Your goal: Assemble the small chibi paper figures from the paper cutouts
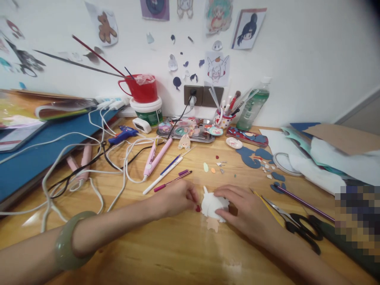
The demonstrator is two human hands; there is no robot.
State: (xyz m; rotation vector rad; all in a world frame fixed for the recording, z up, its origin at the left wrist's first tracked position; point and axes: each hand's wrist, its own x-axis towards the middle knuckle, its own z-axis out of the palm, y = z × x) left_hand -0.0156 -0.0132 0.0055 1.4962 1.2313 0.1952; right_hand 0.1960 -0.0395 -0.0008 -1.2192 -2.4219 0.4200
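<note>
My left hand [182, 196] has its fingertips pinched at a small dark red cut-out piece [198, 208], right beside the left edge of a white paper figure [211, 206]. That figure lies on the wooden table, with a pointed ear at the top and a peach-coloured body piece [212, 224] below. My right hand [242, 206] grips it from the right, fingers on its top edge and thumb low on its face. Part of the figure's right side is hidden under these fingers. A green bangle circles my left wrist.
Black-handled scissors [299, 227] lie beside my right forearm. Pens [173, 180], a pink hot iron [158, 158] and tangled white cables are on the left. Blue paper scraps [252, 157] and tiny coloured pieces lie beyond. A metal tray [204, 138], red mug [144, 89] and green bottle [252, 109] stand near the wall.
</note>
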